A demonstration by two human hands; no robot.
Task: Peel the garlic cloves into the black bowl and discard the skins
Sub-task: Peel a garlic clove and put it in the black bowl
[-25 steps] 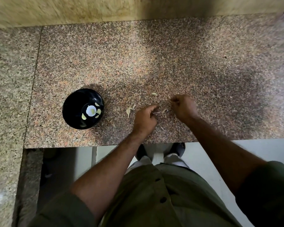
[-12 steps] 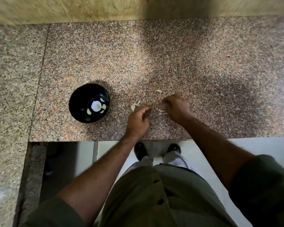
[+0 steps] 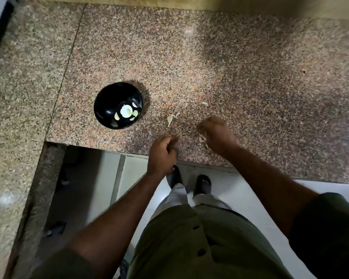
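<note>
Head view: my left hand [image 3: 163, 152] is curled at the counter's near edge, contents hidden; my right hand [image 3: 217, 132] is fisted beside skin scraps [image 3: 202, 138]. The black bowl [image 3: 109, 101] lies up-left of both, nearer my left, so I'd judge it reaches

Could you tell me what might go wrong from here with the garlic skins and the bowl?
1. The pale garlic skins lie loose on the speckled granite counter; near its front edge, sweeping could knock some to the floor.
2. The round black bowl of peeled cloves sits open beside them, so stray skins might land inside.
</note>
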